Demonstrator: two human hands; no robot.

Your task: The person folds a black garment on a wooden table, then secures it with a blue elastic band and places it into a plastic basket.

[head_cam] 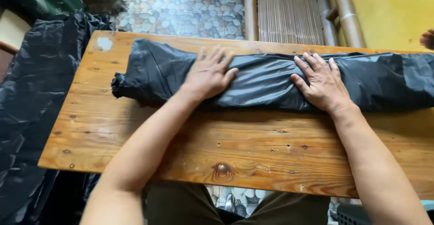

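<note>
A long folded black plastic bag (266, 78) lies across the far half of a wooden table (235, 148). My left hand (209, 73) rests flat on the bag left of its middle, fingers spread and pointing away from me. My right hand (322, 82) presses flat on the bag to the right, fingers also apart. Neither hand grips the plastic; both palms lie on top. The bag's left end (121, 85) is bunched and its right end runs out of view.
More black plastic sheeting (31, 98) hangs over something left of the table. A pebble-patterned floor (185, 8) lies beyond, with a bamboo frame (289, 10) and a yellow wall (393, 12) at back right. A dark crate (357, 215) sits below right.
</note>
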